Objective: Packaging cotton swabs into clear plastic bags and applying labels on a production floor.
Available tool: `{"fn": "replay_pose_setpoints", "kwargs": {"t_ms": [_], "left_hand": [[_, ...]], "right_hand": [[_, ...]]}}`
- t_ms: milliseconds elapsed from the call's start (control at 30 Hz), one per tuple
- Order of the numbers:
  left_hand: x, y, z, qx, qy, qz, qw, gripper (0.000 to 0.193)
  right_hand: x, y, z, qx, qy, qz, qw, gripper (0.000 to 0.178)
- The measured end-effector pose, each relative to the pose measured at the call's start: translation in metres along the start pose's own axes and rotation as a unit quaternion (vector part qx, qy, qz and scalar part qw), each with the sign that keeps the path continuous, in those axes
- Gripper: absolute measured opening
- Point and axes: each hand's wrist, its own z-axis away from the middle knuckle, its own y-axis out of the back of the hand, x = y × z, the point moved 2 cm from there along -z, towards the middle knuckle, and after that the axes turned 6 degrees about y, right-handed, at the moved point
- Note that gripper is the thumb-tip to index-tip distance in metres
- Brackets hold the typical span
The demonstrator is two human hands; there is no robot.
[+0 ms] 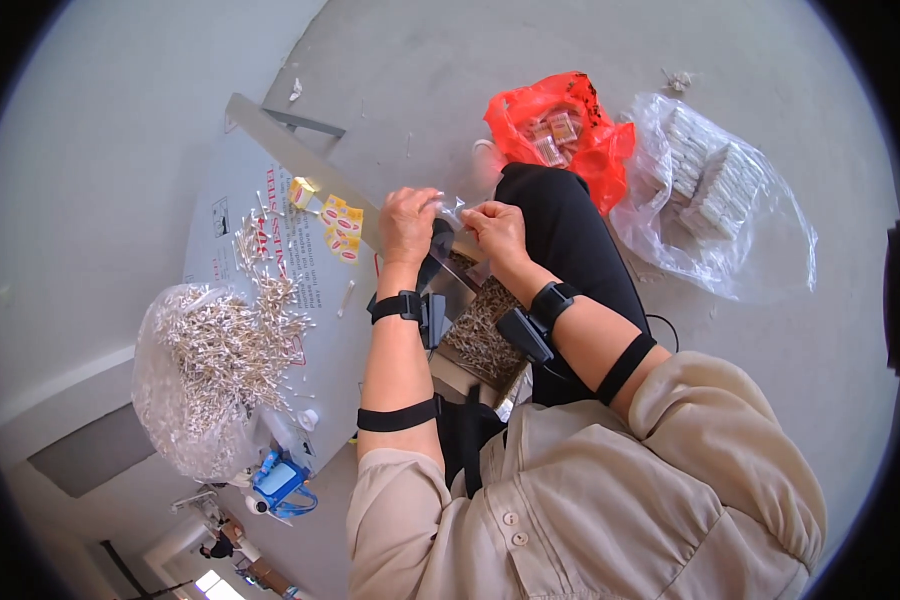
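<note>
Left hand [408, 226] and right hand [498, 232]: pinching clear plastic film [452, 208] between them, apparently for tension. Yellow cards [342, 224]: near worktop [338, 345]'s right edge, presumably for reach.

Swabs [232, 345] are whitish, cards [342, 222] yellow with red bits, shopping bag [607, 150] super red, shirt [610, 490] plain beige, trousers [568, 235] just black.

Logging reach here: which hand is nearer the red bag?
Right. In the picture, the right hand is below-left of the red bag; the left hand is farther left.
</note>
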Motion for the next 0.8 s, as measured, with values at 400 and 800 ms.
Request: {"fn": "replay_pose_setpoints", "kwargs": {"t_ms": [400,800], "left_hand": [[0.003,0.011,0.012,-0.018,-0.039,-0.059,0.997,0.020],[-0.010,0.015,0.022,-0.010,0.003,-0.043,0.999,0.023]], "right_hand": [[-0.002,0.002,0.016,-0.038,-0.038,0.005,0.999,0.014],[0.014,-0.004,0.030,-0.133,-0.059,-0.059,0.988,0.008]]}}
